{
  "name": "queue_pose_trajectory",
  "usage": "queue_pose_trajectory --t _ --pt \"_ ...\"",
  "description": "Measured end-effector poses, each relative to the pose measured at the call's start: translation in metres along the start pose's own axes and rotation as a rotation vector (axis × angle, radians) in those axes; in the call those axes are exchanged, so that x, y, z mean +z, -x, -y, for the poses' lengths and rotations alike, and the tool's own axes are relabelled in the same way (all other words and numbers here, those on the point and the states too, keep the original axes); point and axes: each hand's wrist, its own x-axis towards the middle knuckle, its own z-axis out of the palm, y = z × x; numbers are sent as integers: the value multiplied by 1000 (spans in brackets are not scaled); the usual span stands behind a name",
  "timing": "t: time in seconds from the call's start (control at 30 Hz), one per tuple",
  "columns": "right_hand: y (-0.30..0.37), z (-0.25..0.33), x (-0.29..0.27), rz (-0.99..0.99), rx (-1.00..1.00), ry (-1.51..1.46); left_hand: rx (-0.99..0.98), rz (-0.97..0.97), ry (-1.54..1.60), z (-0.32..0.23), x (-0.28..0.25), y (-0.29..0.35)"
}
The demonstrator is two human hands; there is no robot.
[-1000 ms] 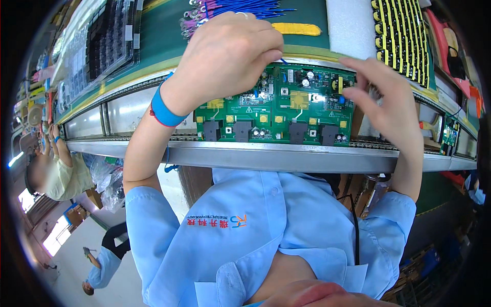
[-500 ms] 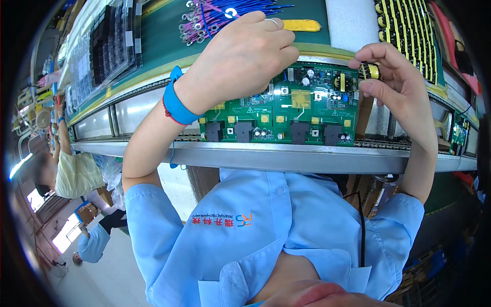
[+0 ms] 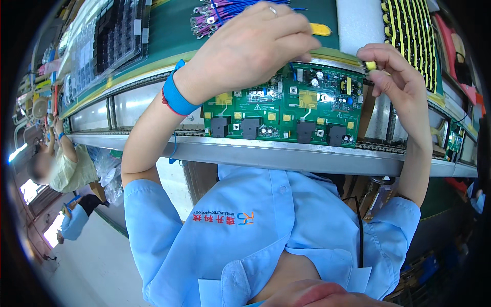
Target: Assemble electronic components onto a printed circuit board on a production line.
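A green circuit board [image 3: 245, 105] lies across the rails in front of me. It carries black blocks, yellow pads and small parts. My left hand [image 3: 250, 48], with a blue band at the wrist, hovers over its far left part. The fingers are curled together, and their tips are partly hidden, so what they pinch does not show. Beyond the board's far right corner, my right hand [image 3: 401, 77] pinches a small yellow-and-black coil component [image 3: 371, 65] between thumb and fingers. Thin pins on it point left.
Blue wires with ring terminals [image 3: 202, 23] lie on the green mat behind my left hand, beside a yellow object [image 3: 321, 29]. White foam [image 3: 360, 25] and rows of yellow-and-black components [image 3: 409, 41] are at far right. Black parts in clear trays [image 3: 120, 38] stand left. Metal rail [image 3: 286, 157] runs nearest me.
My right hand has turned the coil component, so less of its yellow side shows. The left hand has shifted slightly right over the board. The whole view has shifted a little.
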Motion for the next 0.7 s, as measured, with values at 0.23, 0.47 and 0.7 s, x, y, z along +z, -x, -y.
queue_pose_trajectory --t 0.23,0.47,0.7 --pt "-25 35 72 182 -202 291 197 -559 -316 22 -27 2" --pt "-52 24 119 154 -403 757 -384 -317 -35 -7 -67 56" --pt "-58 34 132 203 -378 969 4 -619 -111 37 -32 103"
